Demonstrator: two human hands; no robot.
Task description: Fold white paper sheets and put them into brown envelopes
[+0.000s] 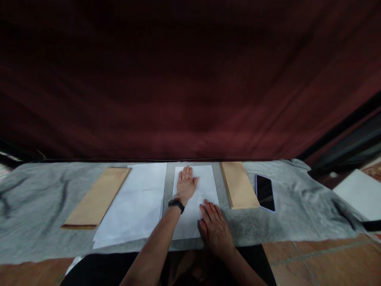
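Observation:
A white sheet of paper (186, 222) lies in front of me on the grey cloth. My left hand (186, 183), with a dark band (176, 205) at the wrist, rests flat on the sheet's upper part, fingers stretched forward. Nearer to me, my right hand (216, 228) lies on the sheet's lower right, its fingers extended and nothing held in them. Faint crease lines show on the paper. To the left is a stack of white paper sheets (137, 202), slightly fanned at the edges.
Left of the stack lies a brown envelope pile (97, 196); another brown envelope pile (239, 184) is on the right, beside a phone (264, 192) with a dark screen. Grey cloth (303, 210) covers the surface. A dark red curtain (190, 99) hangs behind. Tiled floor (324, 262) shows below.

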